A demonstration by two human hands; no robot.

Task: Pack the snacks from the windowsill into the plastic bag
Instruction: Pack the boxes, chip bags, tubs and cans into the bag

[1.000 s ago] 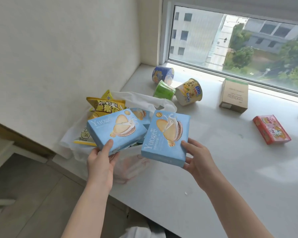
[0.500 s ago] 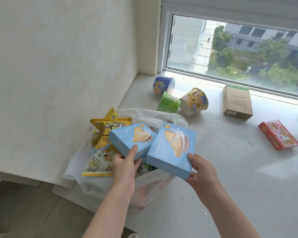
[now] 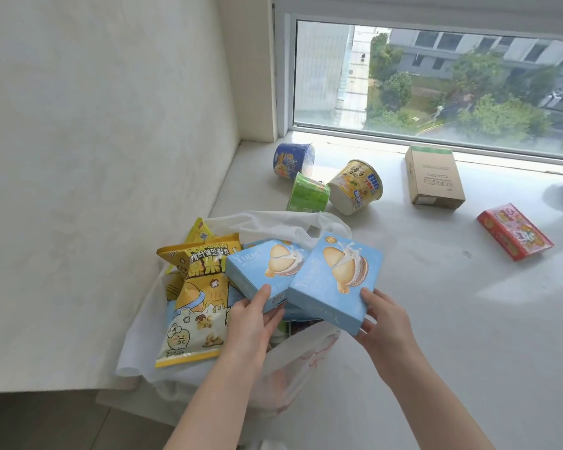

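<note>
Items I log from the head camera, working from the plastic bag outward.

1. Plastic bag (image 3: 293, 378): white, thin, mouth open, slumped at the windowsill's (image 3: 436, 303) near left corner against the side wall.
   - Contents: a yellow popcorn bag (image 3: 199, 303) leaning on the bag's left side, with a second yellow packet (image 3: 199, 230) poking up behind it.
   - Lower down I make out dark and blue wrappers under the boxes. They may include another blue box, but the view there is too crowded for me to say.
2. Left blue biscuit box (image 3: 260, 271): held over the bag's mouth by the left hand (image 3: 251, 323), thumb on the top face at the near corner and fingers curled beneath.
3. Right blue biscuit box (image 3: 335, 284): held by the right hand (image 3: 384, 323), thumb on top and fingers wrapped under the near edge. It is tilted, overlaps the first box's right edge, and sits over the bag's right rim.
4. Three snack cups lie on their sides close together near the far left corner:
   - blue cup (image 3: 293, 160), nearest the window frame;
   - green cup (image 3: 307, 193), just beyond the bag;
   - yellow cup (image 3: 356, 186), beside the green one.
5. Cardboard box (image 3: 434, 177): lying flat along the far edge below the glass.
6. Red box (image 3: 514, 230): lying flat toward the right edge, well apart from the bag.
</note>
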